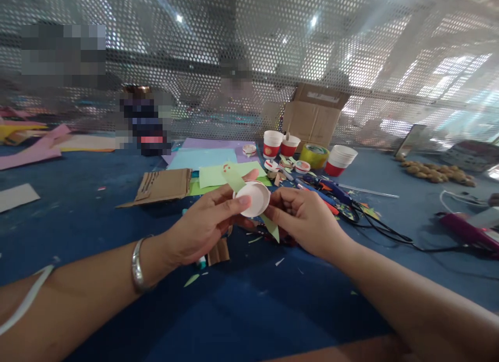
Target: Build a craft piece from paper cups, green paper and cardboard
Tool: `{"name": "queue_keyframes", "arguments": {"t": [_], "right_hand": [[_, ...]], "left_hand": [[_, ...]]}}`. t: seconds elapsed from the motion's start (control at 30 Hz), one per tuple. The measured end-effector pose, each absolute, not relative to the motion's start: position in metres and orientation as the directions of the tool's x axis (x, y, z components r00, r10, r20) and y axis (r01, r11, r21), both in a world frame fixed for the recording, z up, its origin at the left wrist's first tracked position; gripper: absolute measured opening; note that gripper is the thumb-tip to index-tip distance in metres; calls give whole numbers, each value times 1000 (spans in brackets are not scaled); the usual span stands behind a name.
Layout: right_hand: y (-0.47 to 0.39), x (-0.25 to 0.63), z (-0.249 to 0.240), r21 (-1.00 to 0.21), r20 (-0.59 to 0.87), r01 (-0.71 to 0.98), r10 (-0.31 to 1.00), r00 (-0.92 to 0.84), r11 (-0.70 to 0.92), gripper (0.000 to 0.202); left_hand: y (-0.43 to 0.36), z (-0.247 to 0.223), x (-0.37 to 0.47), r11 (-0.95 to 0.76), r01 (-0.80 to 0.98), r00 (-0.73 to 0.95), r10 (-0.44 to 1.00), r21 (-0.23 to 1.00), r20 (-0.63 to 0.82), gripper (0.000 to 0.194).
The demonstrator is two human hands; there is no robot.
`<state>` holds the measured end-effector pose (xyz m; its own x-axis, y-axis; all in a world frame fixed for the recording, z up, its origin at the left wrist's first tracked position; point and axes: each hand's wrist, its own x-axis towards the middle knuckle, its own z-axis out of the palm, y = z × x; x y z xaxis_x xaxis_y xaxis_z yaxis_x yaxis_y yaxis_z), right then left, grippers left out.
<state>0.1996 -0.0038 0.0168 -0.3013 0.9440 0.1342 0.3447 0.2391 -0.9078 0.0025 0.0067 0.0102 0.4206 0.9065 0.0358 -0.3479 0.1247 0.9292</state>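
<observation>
My left hand [212,216] grips a small round white paper cup piece [255,200], its thumb on the inside near the left rim. A pale green paper strip [233,177] with small red marks sticks up behind the piece, and a pointed green end [272,228] hangs below it. My right hand [300,216] is at the right edge of the piece, its fingers curled and pinched close to the strip. What its fingertips hold is hidden. Both hands are above the blue table [156,320].
Behind the hands lie coloured paper sheets [202,158] and cut cardboard [166,184]. Red and white cups [273,144], green tape [314,155] and a cardboard box [312,120] stand farther back. A blue glue gun [335,190] with a black cable is at the right.
</observation>
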Motion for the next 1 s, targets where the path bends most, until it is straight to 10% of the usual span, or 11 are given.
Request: {"name": "queue_keyframes", "arguments": {"t": [0.5,1.0], "right_hand": [[-4,198,18,-997,-69,4,912,-404,-74,34],[-3,198,18,-985,-30,166,926,-375,36,22]], "left_hand": [[13,5,-2,60,-344,467,877,937,116,46],[11,4,-3,11,-316,496,854,949,155,49]]}}
